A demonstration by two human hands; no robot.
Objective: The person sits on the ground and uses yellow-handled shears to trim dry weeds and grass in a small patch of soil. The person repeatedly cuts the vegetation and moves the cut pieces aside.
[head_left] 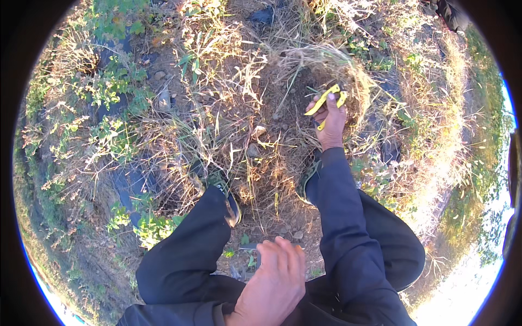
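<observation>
My right hand (333, 122) reaches out over the soil and grips a yellow-handled hand tool (325, 100), which looks like pruning shears. Its far end is beside a bundle of dry grass (359, 89), and a few green stems lie close by. My left hand (273, 277) is low in front of my lap with its back towards me and its fingers bent together. The palm is hidden, so whether it holds anything is unclear. Behind its fingers shows part of a grey bar-shaped thing (248, 246), mostly covered by the hand.
My two shoes (232, 210) (308, 183) are planted apart among dry weeds. Strips of dark plastic sheet (126, 187) run along the left, with leafy plants (153, 232) beside them. Stones (253, 150) lie in the soil between. A dark object (450, 14) shows at the upper right.
</observation>
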